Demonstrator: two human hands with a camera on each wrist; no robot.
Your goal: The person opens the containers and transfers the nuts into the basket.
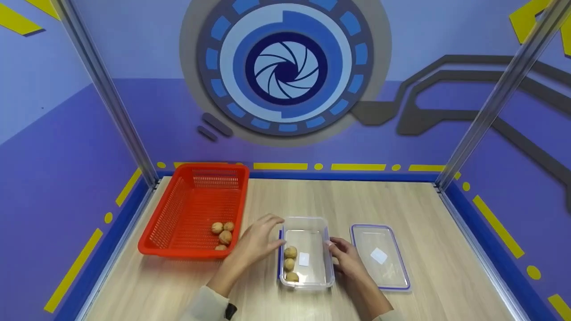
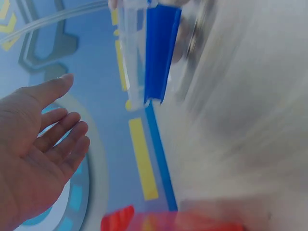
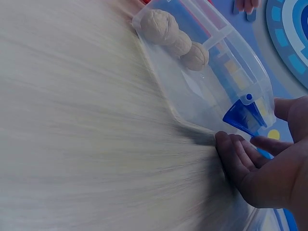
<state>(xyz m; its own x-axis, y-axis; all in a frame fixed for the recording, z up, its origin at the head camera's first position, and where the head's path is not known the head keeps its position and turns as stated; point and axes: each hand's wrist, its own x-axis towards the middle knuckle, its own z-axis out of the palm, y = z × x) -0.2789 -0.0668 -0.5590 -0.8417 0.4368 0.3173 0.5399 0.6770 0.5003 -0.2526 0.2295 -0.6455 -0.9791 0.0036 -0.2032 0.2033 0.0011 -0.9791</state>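
A clear plastic food container (image 1: 314, 267) stands lidless on the table, with three walnuts (image 1: 290, 264) along its left side. At its right wall, my right hand (image 1: 350, 258) holds the rim, thumb on top and fingers outside; in the right wrist view the fingertips (image 3: 226, 142) are low beside a blue clip (image 3: 244, 115). My left hand (image 1: 258, 238) hovers by the container's left edge, fingers loosely bent and holding nothing. The left wrist view has this hand (image 2: 43, 139) apart from the container's blue side clip (image 2: 161, 53).
A red perforated basket (image 1: 196, 254) stands at the left, with several walnuts (image 1: 225, 236) in its near right corner. To the right of the container lies a clear lid (image 1: 383, 274) with a purple-blue rim. Printed panels (image 1: 285, 154) enclose the table's back and sides.
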